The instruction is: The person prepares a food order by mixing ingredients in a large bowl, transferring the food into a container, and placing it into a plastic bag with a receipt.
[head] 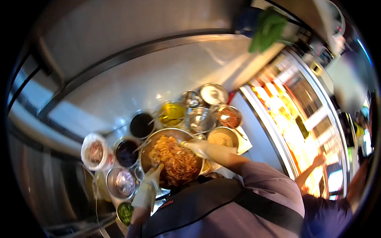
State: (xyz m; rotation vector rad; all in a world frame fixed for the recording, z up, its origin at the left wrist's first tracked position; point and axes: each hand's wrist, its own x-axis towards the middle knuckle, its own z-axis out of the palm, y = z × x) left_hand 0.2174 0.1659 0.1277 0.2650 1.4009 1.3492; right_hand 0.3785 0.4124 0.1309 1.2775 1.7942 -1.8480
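Observation:
A large metal mixing bowl [145, 154] stands before me, filled with orange-brown shredded food [175, 159]. My left hand [152, 180], in a pale translucent glove, reaches over the near-left rim with its fingertips at the food. From the right, my right hand [195, 148], also gloved, comes over the rim and meets the food's upper right side. Blur hides whether either hand's fingers close on any of it. Beside my right wrist sits a bowl of tan crumbly powder [222, 137]. Near my left wrist is a metal bowl with purplish pieces [125, 182].
Around the bowl stand two containers of dark liquid [142, 125], yellow oil [171, 113], reddish food [229, 117], chopped greens [125, 213] and a white tub [93, 151]. A lit glass display case [285, 119] is at right, where another person's arm [311, 169] reaches. A green cloth [268, 28] hangs above.

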